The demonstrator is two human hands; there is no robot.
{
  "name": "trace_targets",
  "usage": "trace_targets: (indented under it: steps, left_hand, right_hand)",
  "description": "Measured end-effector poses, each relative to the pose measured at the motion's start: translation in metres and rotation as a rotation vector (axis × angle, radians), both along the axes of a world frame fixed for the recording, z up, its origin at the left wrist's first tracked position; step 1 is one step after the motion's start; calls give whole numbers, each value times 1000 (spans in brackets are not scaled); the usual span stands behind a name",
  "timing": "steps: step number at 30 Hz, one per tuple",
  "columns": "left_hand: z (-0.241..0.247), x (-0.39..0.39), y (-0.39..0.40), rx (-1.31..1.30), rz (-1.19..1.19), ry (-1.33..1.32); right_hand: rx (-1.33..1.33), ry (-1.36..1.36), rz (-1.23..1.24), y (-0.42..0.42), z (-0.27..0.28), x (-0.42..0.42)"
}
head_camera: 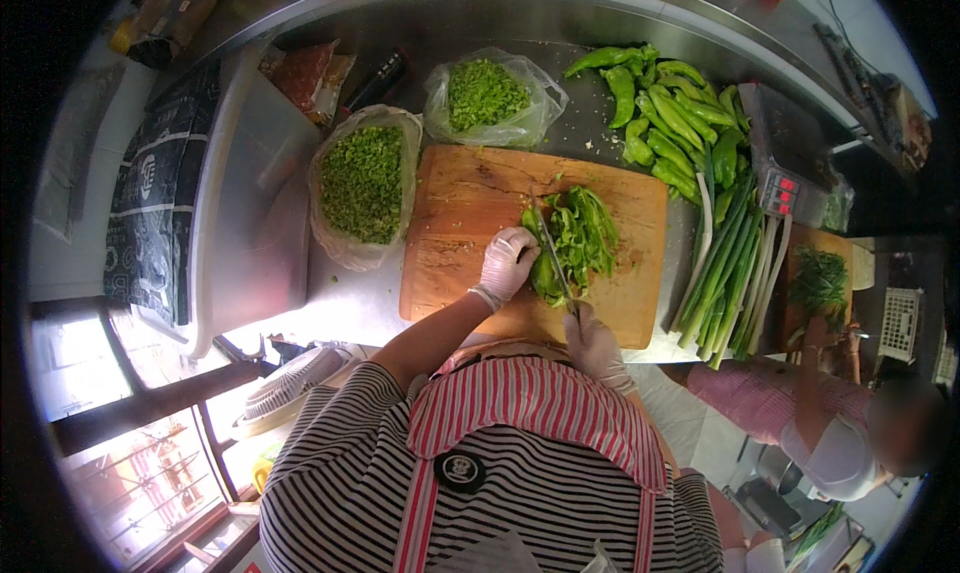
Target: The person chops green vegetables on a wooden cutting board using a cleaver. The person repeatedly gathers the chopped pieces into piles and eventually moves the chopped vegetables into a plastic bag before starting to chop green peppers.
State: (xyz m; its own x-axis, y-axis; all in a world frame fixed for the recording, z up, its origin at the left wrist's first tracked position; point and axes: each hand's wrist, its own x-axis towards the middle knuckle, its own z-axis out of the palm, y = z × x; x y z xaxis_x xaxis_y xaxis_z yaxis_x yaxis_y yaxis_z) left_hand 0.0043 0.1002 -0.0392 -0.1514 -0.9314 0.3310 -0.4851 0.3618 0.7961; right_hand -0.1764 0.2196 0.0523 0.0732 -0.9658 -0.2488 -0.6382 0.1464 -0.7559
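Observation:
My right hand (596,344), in a thin clear glove, grips the handle of a kitchen knife (553,252). Its narrow blade points away from me across the wooden cutting board (465,205). Left of the blade, green pepper (547,282) lies under the curled fingers of my gloved left hand (511,262), which holds it down close to the steel. Sliced green pepper strips (589,228) are heaped directly right of the blade. Part of the pepper is hidden by my left fingers.
Two plastic bags of chopped greens (360,187) (487,97) stand behind and left of the board. Whole green peppers (682,115), scallions (724,265) and a digital scale (787,142) lie right. A white bin (262,175) borders the left. A co-worker (810,415) handles greens at another board (795,247).

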Motion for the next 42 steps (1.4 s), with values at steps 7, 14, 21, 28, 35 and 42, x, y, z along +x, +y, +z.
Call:
trace_targets:
  steps: [7,14,21,28,35,42]
  left_hand:
    - [0,-1,-1,31,1,-11]
    - [12,0,-17,500,246,-49]
    - [28,2,-29,734,247,-146]
    - [32,3,-31,804,194,-136]
    - [37,2,-33,1008,209,88]
    - [14,5,-36,821,195,-55]
  right_hand:
    - [-14,144,-21,-16,-31,9]
    - [-119,21,-68,-12,-41,8]
    - [-69,-1,-97,-8,-10,1]
    - [-192,31,-21,4,-5,6]
    - [-53,66,25,-1,-7,5]
    - [-4,-31,-7,-17,-13,-3]
